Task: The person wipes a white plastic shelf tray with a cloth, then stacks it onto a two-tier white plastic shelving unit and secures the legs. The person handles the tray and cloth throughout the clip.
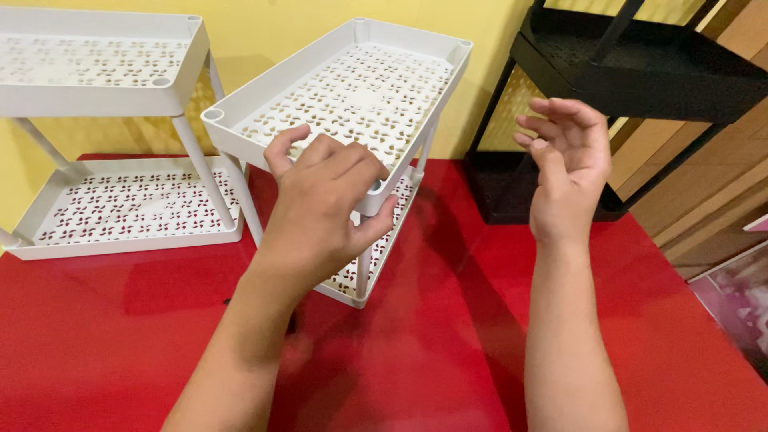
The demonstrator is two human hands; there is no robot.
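A white two-tier plastic rack (352, 88) with a perforated top tray stands in the middle of the red table (448, 336). My left hand (320, 208) hovers at the near rim of its top tray, fingers curled and apart, thumb close to the corner post; I cannot tell if it touches the rim. Its lower tray (352, 280) shows under my hand. To the right of the rack my right hand (564, 160) is raised in the air, fingers spread and holding nothing.
A second white two-tier rack (104, 72) stands at the left. A black rack (640, 64) stands at the back right against the yellow wall. Wooden boards lean at the far right, beyond the table's right edge.
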